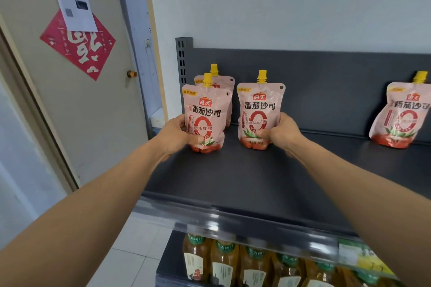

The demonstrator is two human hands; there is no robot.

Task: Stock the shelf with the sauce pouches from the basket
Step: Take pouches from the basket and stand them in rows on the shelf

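Observation:
On the dark grey shelf [245, 177] stand pink sauce pouches with yellow caps. My left hand [177, 133] grips the lower part of an upright pouch [205, 112] at the shelf's left end. Right behind that one stands another pouch [227, 84], mostly hidden. My right hand [283, 133] grips the lower right of a second upright pouch [258, 109] a little to the right. A fourth pouch [403, 114] leans against the shelf's back panel at the far right. The basket is out of view.
The shelf's upright post [183, 60] marks its left end, with a white wall behind. Several bottles of amber drink [224, 261] fill the shelf below. A door [77, 91] with a red paper decoration stands to the left.

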